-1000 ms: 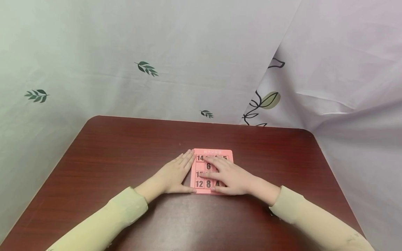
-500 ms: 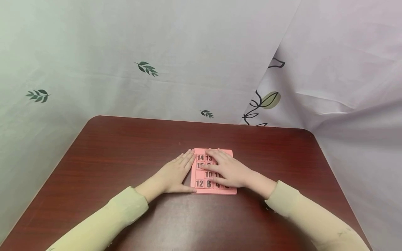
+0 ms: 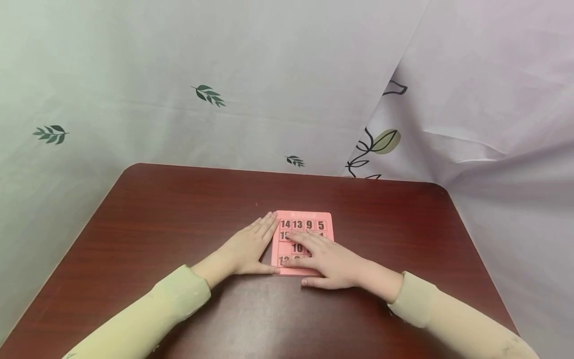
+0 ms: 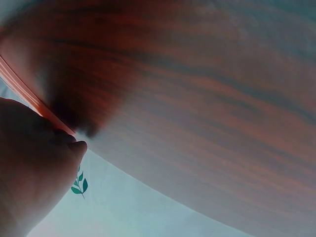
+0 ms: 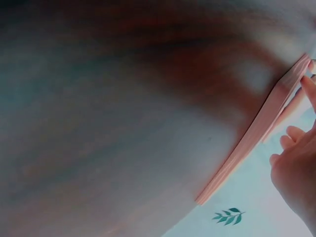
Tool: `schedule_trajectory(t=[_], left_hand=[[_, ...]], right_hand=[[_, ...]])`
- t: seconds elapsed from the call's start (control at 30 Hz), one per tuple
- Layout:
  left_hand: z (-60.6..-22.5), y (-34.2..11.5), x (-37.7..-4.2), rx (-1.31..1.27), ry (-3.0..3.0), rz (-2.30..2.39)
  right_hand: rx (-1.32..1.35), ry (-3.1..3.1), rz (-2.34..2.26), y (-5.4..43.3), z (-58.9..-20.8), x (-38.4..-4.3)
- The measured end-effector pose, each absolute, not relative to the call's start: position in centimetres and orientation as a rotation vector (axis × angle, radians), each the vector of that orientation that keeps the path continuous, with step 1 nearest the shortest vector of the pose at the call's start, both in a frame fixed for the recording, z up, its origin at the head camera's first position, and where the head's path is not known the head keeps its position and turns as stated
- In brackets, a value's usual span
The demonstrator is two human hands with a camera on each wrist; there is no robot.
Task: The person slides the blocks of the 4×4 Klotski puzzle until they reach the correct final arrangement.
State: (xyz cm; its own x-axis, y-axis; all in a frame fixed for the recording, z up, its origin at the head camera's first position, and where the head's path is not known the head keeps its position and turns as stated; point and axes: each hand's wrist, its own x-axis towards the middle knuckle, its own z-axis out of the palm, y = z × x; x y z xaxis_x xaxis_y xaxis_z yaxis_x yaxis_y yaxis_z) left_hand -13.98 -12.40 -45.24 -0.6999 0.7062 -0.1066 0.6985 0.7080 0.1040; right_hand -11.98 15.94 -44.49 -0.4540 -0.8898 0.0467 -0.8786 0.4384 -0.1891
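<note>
A pink sliding number puzzle (image 3: 309, 216) lies flat on the table, its top row reading 14, 13, 9, 5. My left hand (image 3: 245, 250) rests along its left edge, with straight fingers by the far left corner and the thumb at the near one. Over the tiles spreads my right hand (image 3: 334, 260). One fingertip is at the 15 tile (image 3: 283, 235), another at the 12 tile, and the thumb lies just off the near edge. An open slot (image 3: 284, 248) shows left of the 10. Several tiles are hidden under the right hand. The right wrist view shows the puzzle's side (image 5: 252, 136).
The dark red wooden table (image 3: 188, 209) has rounded far corners. Pale cloth (image 3: 269, 99) with leaf prints hangs behind it and on both sides.
The 15 tile has slid away from me, from the third row to the second, leaving the slot below. My right hand moved away, then came back nearer. My left hand stays put.
</note>
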Motion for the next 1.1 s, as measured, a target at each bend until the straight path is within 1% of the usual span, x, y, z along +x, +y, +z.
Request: schedule_trajectory(t=[0.33, 0.73, 1.1], left_hand=[[-45.5, -12.3, -13.9, 1.130, 2.770, 0.092], [-45.3, -12.3, -14.0, 1.114, 2.771, 0.079], [-45.3, -12.4, -13.9, 1.112, 2.768, 0.076]], right_hand=[[-1.487, 2.693, -0.282, 15.6, -44.7, -13.4], [-1.575, 2.695, -0.302, 18.2, -44.6, -10.4], [-1.584, 2.647, -0.246, 15.9, -44.3, -11.0]])
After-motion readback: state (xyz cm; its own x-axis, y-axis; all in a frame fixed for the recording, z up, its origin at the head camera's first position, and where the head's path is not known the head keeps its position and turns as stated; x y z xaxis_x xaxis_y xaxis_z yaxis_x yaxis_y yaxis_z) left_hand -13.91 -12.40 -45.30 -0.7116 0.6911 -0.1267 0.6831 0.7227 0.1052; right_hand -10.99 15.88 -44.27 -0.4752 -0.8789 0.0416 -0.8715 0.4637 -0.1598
